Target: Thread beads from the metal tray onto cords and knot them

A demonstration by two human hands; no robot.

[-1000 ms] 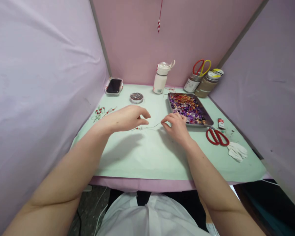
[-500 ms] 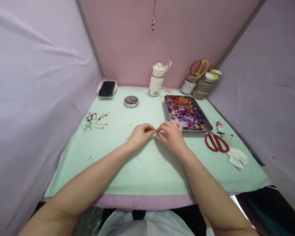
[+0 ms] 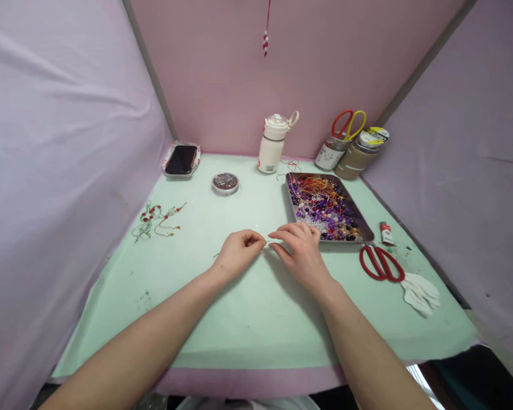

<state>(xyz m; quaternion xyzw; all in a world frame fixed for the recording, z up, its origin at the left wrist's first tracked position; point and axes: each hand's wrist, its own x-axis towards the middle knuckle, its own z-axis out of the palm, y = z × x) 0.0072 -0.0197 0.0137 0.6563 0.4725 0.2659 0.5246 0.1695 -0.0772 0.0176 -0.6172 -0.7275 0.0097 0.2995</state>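
Observation:
My left hand (image 3: 240,250) is closed, with thumb and fingertips pinching a thin greenish cord (image 3: 216,255). Most of that cord is hidden behind the hand; one tail shows left of the wrist and a tiny tip pokes out past the fingertips. Just right of this tip, my right hand (image 3: 298,250) has its thumb and fingers apart with nothing visible between them. Behind the right hand lies a dark metal tray (image 3: 361,234) of purple, black, clear and orange beads (image 3: 325,210), with tangled orange thread (image 3: 314,188) on top.
On the left lie beaded green cords (image 3: 154,219), a phone (image 3: 182,159) and a round tin (image 3: 225,183). A white bottle (image 3: 271,149) and jars (image 3: 357,159) stand behind. Red-handled scissors (image 3: 382,263), a small red-and-white tube (image 3: 385,233) and a white glove (image 3: 421,293) lie right.
My right fingertips have come away from the left ones and spread apart. The left hand keeps its pinch on the cord. The whole view has tilted slightly.

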